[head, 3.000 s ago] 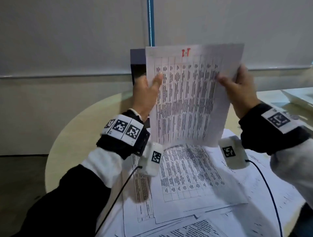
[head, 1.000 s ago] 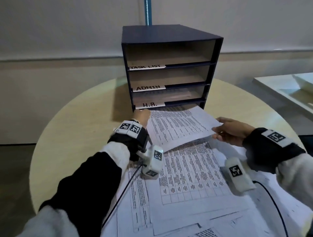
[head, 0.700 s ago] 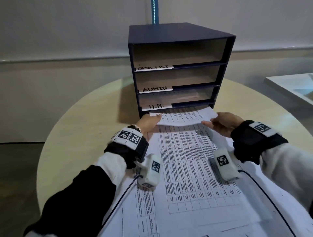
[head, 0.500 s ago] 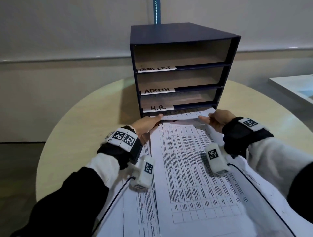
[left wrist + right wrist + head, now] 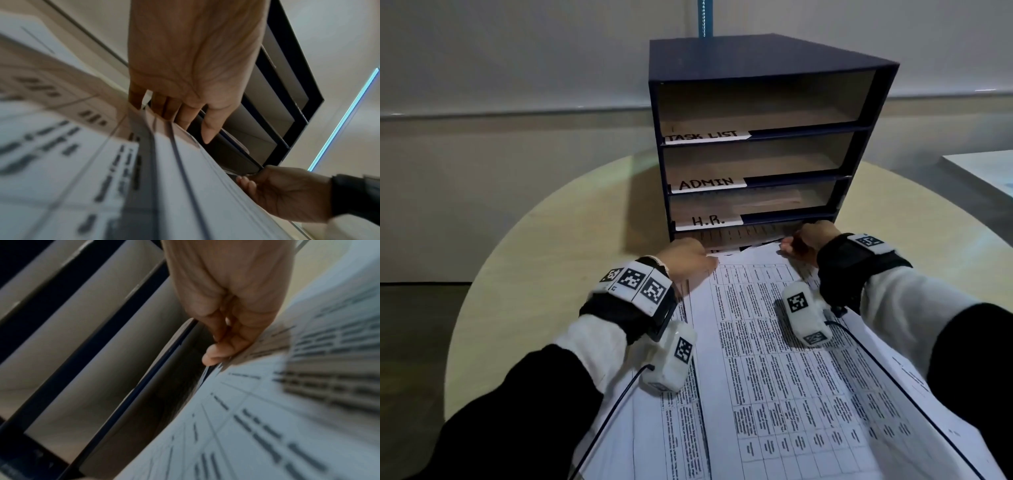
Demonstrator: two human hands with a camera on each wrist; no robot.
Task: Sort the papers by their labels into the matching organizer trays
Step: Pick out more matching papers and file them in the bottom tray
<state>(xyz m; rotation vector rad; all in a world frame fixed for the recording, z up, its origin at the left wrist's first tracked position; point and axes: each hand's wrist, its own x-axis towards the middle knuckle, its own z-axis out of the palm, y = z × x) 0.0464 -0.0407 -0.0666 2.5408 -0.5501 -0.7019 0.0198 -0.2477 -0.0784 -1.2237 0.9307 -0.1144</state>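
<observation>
A dark blue organizer (image 5: 756,58) stands at the back of the round table (image 5: 551,240), with trays labelled TASK LIST (image 5: 705,137), ADMIN (image 5: 705,183) and H.R. (image 5: 707,221). A printed sheet (image 5: 743,236) lies almost wholly inside the bottom tray, whose label is hidden. My left hand (image 5: 688,257) holds the sheet's near left edge, fingers curled below it and thumb above (image 5: 185,73). My right hand (image 5: 804,240) pinches the near right edge at the tray mouth (image 5: 226,296). In front of the organizer lies a loose pile of printed papers (image 5: 774,359).
Some papers lie in the H.R. tray (image 5: 767,202); the two upper trays look bare. A white surface (image 5: 983,171) stands off to the right. A blue pole (image 5: 702,17) rises behind the organizer. The table's edge curves round on the left.
Both hands brought the sheet down from eye level, laid it flat and slid it forward into the bottom tray. Only its near edge now shows at the mouth.
</observation>
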